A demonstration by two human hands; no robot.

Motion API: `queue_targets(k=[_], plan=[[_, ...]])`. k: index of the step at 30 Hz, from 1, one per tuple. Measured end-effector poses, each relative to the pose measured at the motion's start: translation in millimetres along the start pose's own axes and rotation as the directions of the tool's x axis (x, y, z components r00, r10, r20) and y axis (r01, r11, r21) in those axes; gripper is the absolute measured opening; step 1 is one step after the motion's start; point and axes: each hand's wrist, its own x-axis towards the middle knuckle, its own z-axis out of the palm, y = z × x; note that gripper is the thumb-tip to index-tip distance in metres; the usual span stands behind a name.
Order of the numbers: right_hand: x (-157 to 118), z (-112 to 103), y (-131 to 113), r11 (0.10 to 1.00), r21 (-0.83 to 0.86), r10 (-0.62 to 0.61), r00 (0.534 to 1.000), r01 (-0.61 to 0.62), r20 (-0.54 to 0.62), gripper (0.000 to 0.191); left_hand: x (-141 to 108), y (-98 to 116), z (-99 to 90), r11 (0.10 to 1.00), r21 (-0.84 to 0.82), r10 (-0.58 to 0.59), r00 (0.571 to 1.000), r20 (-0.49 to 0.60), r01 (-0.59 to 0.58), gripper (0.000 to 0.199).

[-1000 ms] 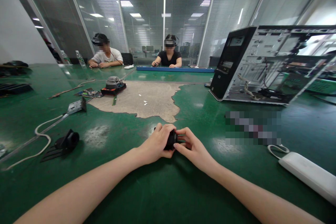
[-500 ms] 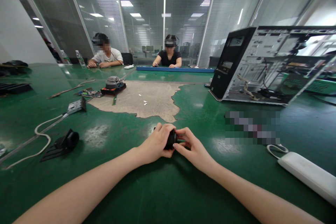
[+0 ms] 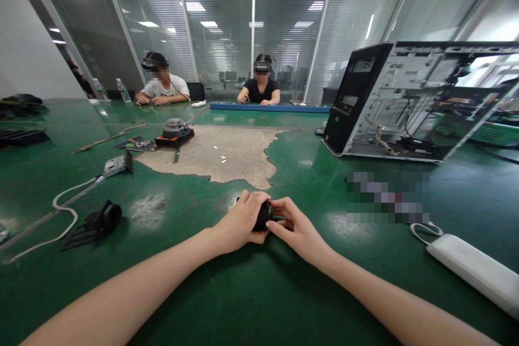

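Between my hands is a small black object with a round, ringed end (image 3: 264, 217), mostly covered by fingers, so its kind does not show. My left hand (image 3: 245, 218) is closed over its top and left side. The fingertips and thumb of my right hand (image 3: 295, 225) pinch the ringed end from the right. Both hands are low over the green tabletop (image 3: 227, 292), just in front of a bare tan patch (image 3: 231, 146) where the green covering is torn away.
To the left lie a black bracket-like part (image 3: 99, 221), a metal connector piece (image 3: 117, 163) with a pale cable, and a heatsink fan (image 3: 175, 131) by a circuit board (image 3: 140, 143). An open computer case (image 3: 365, 102) and a white power strip (image 3: 472, 265) are right. Two people sit opposite.
My hands and the black object stay almost in the same place. Across the table, the hand of the person in black has lifted slightly.
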Motion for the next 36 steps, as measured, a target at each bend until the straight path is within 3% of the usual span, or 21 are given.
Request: queue_targets(k=[5, 14, 20, 28, 36], plan=[[-1.3, 0.4, -0.4, 0.996, -0.036, -0.079, 0.996, 0.077, -0.048, 0.016, 0.2, -0.4, 0.1, 1.0, -0.001, -0.005, 1.0, 0.004, 0.005, 0.06], [-0.5, 0.5, 0.3, 0.998, -0.061, -0.002, 1.0, 0.0, -0.031, 0.026, -0.3, 0.5, -0.5, 1.0, -0.014, -0.012, 1.0, -0.004, 0.012, 0.06], [-1.7, -0.6, 0.2, 0.985, -0.116, -0.132, 0.99, 0.124, -0.058, 0.016, -0.2, 0.6, -0.4, 1.0, -0.003, 0.007, 1.0, -0.004, -0.007, 0.058], [-0.5, 0.4, -0.3, 0.998, -0.066, -0.001, 1.0, 0.0, -0.022, 0.026, 0.1, -0.8, 1.7, 1.0, -0.009, -0.01, 1.0, -0.012, 0.009, 0.061], [-1.4, -0.7, 0.6, 0.986, -0.122, -0.124, 0.99, 0.116, -0.062, 0.017, 0.0, -0.1, 1.6, 1.0, -0.015, -0.005, 1.0, -0.013, 0.005, 0.061]])
